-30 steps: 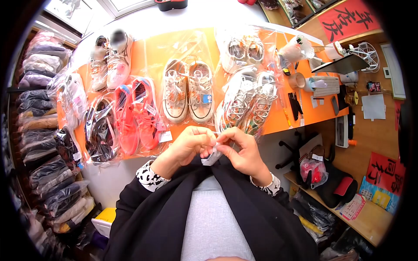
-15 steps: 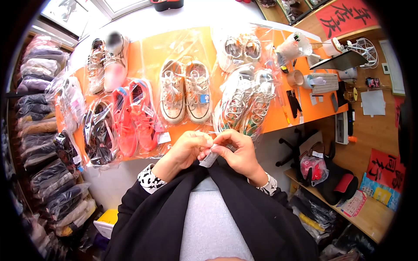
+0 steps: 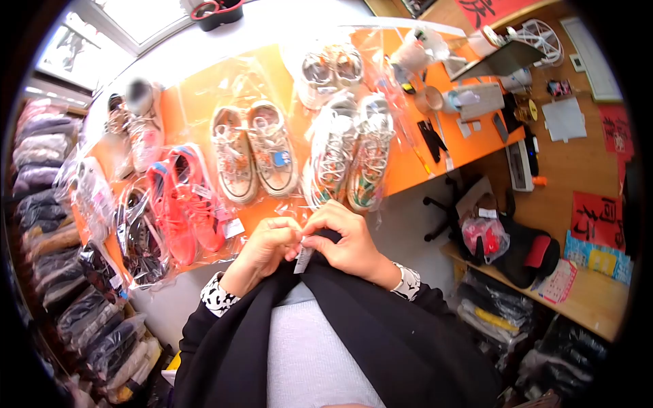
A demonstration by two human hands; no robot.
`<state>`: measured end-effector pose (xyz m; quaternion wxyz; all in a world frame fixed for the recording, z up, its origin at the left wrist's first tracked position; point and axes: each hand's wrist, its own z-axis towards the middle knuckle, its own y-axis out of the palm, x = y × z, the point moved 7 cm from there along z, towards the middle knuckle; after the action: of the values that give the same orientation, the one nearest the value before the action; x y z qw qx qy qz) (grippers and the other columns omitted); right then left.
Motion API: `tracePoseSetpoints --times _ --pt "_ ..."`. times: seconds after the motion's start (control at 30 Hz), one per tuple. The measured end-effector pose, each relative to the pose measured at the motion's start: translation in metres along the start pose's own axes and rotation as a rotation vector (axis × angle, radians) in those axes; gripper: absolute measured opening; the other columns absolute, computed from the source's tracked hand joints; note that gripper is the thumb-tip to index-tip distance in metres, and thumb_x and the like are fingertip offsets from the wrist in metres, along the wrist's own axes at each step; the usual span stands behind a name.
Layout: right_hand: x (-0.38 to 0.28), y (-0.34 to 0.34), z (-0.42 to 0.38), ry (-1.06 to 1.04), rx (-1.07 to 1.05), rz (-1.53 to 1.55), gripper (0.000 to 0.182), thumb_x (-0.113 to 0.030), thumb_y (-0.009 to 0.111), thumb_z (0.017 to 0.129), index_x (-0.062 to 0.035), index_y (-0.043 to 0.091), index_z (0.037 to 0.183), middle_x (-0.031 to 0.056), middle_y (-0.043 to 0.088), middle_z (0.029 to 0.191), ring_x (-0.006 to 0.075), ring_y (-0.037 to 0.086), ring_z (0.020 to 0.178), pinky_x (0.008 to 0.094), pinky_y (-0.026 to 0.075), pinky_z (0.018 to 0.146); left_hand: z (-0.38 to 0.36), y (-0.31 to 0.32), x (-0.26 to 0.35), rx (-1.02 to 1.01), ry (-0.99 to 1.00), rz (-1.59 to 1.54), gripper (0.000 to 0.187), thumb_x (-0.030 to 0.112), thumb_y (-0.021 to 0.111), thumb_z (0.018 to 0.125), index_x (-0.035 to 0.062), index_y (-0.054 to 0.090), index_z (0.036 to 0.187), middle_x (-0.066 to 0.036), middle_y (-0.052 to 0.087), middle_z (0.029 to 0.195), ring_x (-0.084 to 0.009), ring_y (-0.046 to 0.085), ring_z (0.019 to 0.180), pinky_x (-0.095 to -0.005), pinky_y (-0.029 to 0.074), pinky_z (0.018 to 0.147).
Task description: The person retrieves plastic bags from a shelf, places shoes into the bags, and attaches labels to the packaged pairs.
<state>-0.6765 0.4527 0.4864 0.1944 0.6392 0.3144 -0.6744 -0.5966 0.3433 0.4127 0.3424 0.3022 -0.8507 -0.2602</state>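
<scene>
In front of my chest, at the near edge of the orange table, I pinch a small grey-white printed tag (image 3: 302,261) between my fingertips. My left hand (image 3: 262,251) is closed at its upper end, fingers curled. My right hand (image 3: 347,243) closes on the same end from the other side, thumb and forefinger together. Just beyond my hands lie white canvas shoes (image 3: 235,163) with a blue label on one. To their right are white patterned sneakers (image 3: 335,160) with green and orange at the toes, in clear plastic. Coral-red sneakers (image 3: 178,231) lie to the left.
On the orange table (image 3: 435,153) are more bagged shoes, black straps (image 3: 431,139), a tape roll (image 3: 429,100) and a keyboard (image 3: 476,98). Shelves of bagged garments (image 3: 44,204) line the left. A black chair (image 3: 520,255) stands at right, holding a plastic bag (image 3: 484,238).
My view has turned, so the table and shoes appear shifted left and tilted. Both hands stay together at the tag, which now hangs more upright.
</scene>
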Motion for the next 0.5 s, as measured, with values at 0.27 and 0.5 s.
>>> tracePoseSetpoints --times 0.27,0.5 --pt "0.016 -0.014 -0.035 -0.005 0.073 -0.052 0.015 0.002 0.072 0.074 -0.0015 0.064 0.087 0.0084 0.062 0.078 0.0234 0.06 0.074 0.0324 0.049 0.069 0.01 0.008 -0.026 0.082 -0.116 0.13 0.008 0.007 0.063 0.081 -0.0004 0.064 0.081 -0.005 0.059 0.064 -0.0099 0.052 0.05 -0.0218 0.041 0.048" --pt "0.038 -0.035 -0.057 0.133 0.16 0.121 0.011 -0.003 0.071 0.08 -0.0007 0.064 0.088 0.0073 0.064 0.078 0.0143 0.061 0.066 0.0274 0.049 0.061 0.025 0.025 -0.037 0.093 -0.157 0.154 0.007 0.003 0.06 0.079 -0.0017 0.064 0.08 -0.006 0.059 0.063 -0.0107 0.051 0.048 -0.0221 0.041 0.047"
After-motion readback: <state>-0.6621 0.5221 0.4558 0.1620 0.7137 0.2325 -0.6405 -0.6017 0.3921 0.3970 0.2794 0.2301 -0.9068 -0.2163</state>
